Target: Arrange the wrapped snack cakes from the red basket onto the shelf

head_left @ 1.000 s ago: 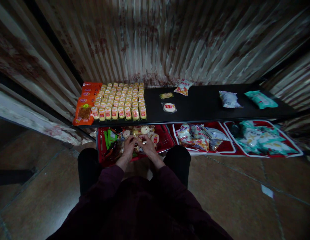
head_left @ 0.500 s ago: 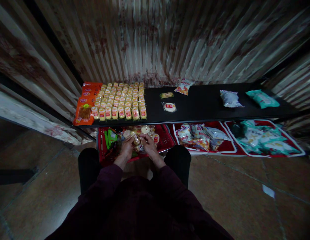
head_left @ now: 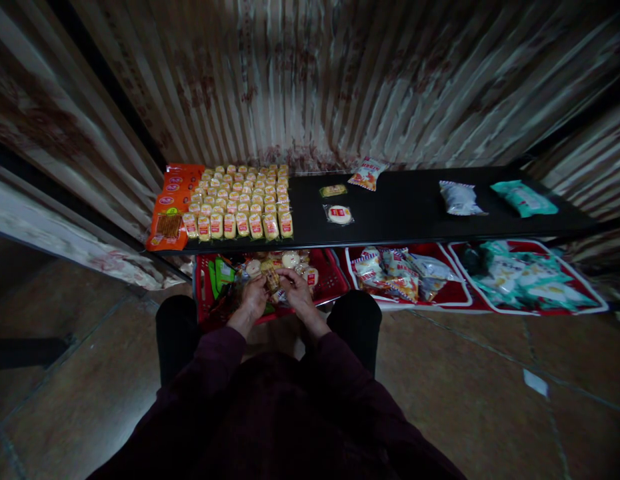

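Over the left red basket [head_left: 335, 280], my left hand [head_left: 253, 296] and my right hand [head_left: 297, 291] hold a small yellowish wrapped snack [head_left: 271, 277] between them, fingers closed on its two sides. Round pale wrapped snacks [head_left: 291, 259] and green packets [head_left: 223, 273] lie in the basket around my hands. Above it, on the black shelf [head_left: 400, 213], stand several rows of yellow wrapped cakes [head_left: 243, 200]. Right of these rows lie a flat yellow packet [head_left: 333, 191] and a round white wrapped snack [head_left: 339, 214].
Orange bags [head_left: 173, 203] lie at the shelf's left end. A red-and-white bag [head_left: 369, 173], a whitish bag [head_left: 461, 198] and a teal bag [head_left: 525, 199] lie farther right. Two more red baskets below hold snack bags [head_left: 400, 273] and teal packets [head_left: 535, 277]. Draped striped cloth [head_left: 310, 80] hangs behind.
The yellowish snack between my hands now shows more clearly and has turned slightly. My right hand has shifted slightly toward it; the shelf items have not moved.
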The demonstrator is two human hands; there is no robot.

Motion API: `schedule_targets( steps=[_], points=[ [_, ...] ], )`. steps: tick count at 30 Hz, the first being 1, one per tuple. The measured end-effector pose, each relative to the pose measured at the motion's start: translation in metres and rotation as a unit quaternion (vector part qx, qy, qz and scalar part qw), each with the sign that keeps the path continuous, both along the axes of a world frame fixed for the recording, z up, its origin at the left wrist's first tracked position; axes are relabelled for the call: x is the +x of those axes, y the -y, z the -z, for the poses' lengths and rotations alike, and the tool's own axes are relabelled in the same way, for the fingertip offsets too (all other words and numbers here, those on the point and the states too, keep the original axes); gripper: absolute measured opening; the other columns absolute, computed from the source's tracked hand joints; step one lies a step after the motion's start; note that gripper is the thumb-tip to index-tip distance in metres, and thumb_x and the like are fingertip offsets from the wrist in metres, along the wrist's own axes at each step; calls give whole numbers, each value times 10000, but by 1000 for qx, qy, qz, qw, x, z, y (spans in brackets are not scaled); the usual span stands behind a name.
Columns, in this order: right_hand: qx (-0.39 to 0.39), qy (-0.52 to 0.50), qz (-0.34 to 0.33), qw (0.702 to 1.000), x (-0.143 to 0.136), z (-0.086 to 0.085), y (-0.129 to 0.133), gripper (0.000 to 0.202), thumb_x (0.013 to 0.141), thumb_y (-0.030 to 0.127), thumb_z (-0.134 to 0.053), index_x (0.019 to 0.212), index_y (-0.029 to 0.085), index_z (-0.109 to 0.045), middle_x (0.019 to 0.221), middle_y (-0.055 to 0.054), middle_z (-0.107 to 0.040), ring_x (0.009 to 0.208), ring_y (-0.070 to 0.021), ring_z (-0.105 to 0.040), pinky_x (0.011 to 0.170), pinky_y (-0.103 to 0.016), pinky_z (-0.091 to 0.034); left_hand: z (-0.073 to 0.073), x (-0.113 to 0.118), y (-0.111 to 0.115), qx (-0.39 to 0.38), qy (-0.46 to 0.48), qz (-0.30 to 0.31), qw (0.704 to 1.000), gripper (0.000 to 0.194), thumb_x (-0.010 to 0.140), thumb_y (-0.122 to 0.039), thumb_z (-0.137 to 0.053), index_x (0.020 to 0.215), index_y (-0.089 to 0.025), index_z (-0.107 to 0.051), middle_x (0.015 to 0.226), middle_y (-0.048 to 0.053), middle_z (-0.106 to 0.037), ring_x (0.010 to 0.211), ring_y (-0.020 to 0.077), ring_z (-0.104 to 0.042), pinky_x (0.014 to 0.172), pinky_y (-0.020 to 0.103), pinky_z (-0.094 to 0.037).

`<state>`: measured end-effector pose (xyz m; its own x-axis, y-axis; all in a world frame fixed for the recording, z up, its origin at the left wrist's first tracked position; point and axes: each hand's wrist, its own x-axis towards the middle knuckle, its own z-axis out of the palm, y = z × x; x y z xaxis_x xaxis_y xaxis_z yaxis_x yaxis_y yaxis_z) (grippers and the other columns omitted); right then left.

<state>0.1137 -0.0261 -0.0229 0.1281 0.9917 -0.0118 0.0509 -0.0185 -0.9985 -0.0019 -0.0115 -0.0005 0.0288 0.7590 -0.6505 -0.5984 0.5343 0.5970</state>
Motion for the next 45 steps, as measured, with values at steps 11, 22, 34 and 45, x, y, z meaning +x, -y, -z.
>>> schedule_targets(
  steps=[11, 22, 34, 45],
  points=[
    [115, 242, 14, 963, -1, -23, 7, 288, 855, 250, -472, 1089, 234, -639, 1097, -71, -644, 1069, -223, -557, 975, -393, -424, -4, 3, 1, 15, -37, 2, 999, 133, 639, -185, -682, 740, -155, -601, 680, -6, -621, 604, 92, -546, 620, 219, -412],
    [112, 292, -34, 949, -3, -13, 12, 310, 896, 329, -463, 1129, 197, -619, 1198, -111, -619, 1162, -229, -531, 1007, -416, -417, -3, 2, 5, 46, -76, 23, 996, 302, 512, -255, -739, 766, -170, -600, 698, -16, -616, 639, 109, -558, 613, 226, -412],
    [49, 276, 2, 960, -1, 3, 10, 413, 805, 283, -535, 1207, 192, -553, 1123, -116, -648, 1042, -255, -600, 939, -426, -461, -4, 4, 7, 55, -131, 31, 989, 226, 603, -274, -673, 810, -188, -641, 823, 18, -652, 675, 117, -573, 590, 217, -408],
    [-38, 97, 79, 991, 9, 16, 7, 374, 817, 407, -505, 1118, 204, -595, 1088, -73, -674, 996, -224, -630, 905, -391, -488, 0, 18, 14, 152, -192, 40, 969, 235, 623, -115, -636, 839, -195, -682, 937, 51, -673, 862, 161, -589, 753, 248, -450]
  ],
)
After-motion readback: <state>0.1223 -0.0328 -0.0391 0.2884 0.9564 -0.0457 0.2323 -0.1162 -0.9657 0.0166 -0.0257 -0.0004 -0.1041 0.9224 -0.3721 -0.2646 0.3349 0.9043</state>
